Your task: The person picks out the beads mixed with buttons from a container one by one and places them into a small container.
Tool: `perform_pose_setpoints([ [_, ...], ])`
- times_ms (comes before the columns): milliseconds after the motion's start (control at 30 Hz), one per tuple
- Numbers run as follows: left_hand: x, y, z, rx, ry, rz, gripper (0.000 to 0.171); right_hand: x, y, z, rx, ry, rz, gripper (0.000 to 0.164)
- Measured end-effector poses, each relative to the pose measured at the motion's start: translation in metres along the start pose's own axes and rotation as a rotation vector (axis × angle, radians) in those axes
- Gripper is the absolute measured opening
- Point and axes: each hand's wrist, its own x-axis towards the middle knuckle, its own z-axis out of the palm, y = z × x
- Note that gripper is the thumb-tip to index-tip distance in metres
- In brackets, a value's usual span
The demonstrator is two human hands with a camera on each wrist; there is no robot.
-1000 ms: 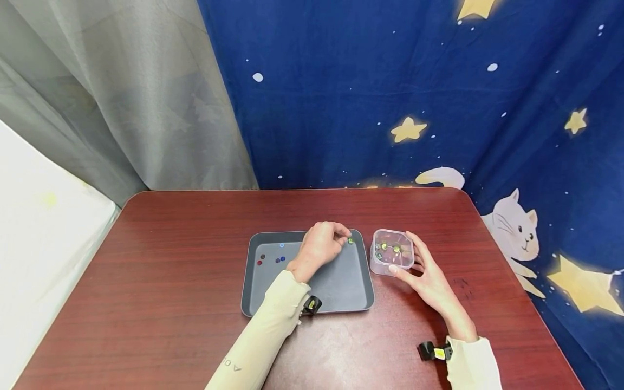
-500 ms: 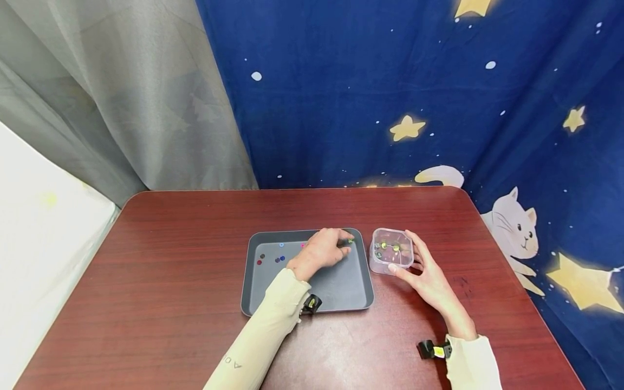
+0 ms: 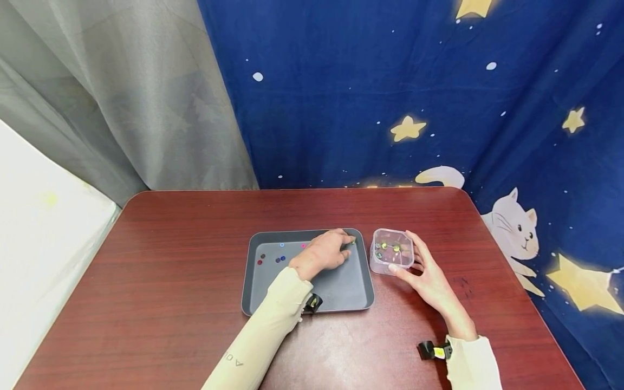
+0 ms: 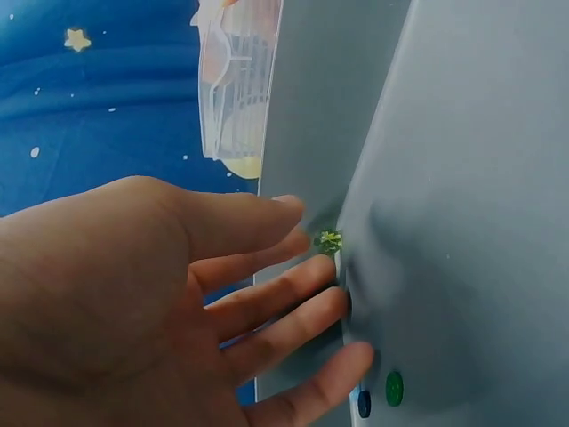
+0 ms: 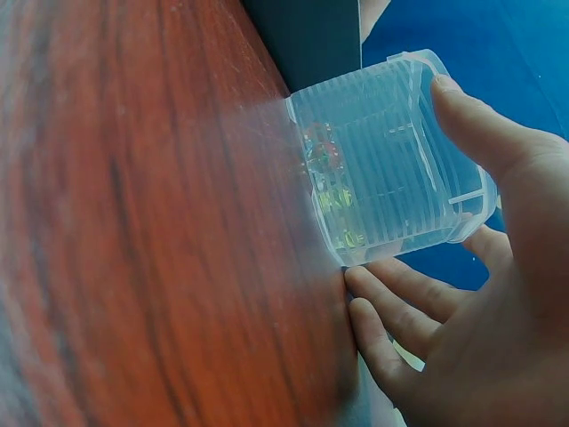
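My left hand (image 3: 327, 250) reaches into the far right corner of a grey tray (image 3: 336, 298). Its fingers are loosely extended and the thumb stands apart from them. A yellow-green faceted gem (image 4: 329, 241) lies against the tray's side wall, close at the fingertips in the left wrist view; whether they touch it I cannot tell. With thumb on one side and fingers on the other, my right hand (image 3: 431, 281) holds a clear plastic box (image 5: 391, 160) upright on the table beside the tray. Several small gems (image 5: 336, 200), some yellow-green, sit at the bottom of the box.
On the tray's left side lie several small pieces: blue ones (image 3: 280, 259), a dark red one (image 3: 260, 262) and a light blue one (image 3: 281, 245). A pink piece (image 3: 304, 245) shows beside the left hand. The red-brown table (image 3: 170, 281) extends around the tray.
My left thumb and fingers have spread apart, and the index finger has reached further toward the corner. The yellow-green gem has shifted slightly right. My right hand and the box have stayed put.
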Motion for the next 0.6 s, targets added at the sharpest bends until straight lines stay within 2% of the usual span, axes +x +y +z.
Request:
perform_pose_setpoints([
  [167,-0.0006,0.0026,0.0005,0.053,-0.021,0.015,0.047,-0.0007,-0.0006,-0.0001,-0.002,0.0,0.007,0.093],
  [367,-0.0032,0.0038,0.001,0.045,-0.023,0.009,0.048,-0.0004,-0.0021,-0.0013,-0.012,-0.002,0.012,0.093],
  [600,-0.0052,0.0023,0.0018,0.037,-0.016,0.029,0.04,-0.0005,-0.0018,-0.0011,-0.015,-0.002,0.011,0.093],
])
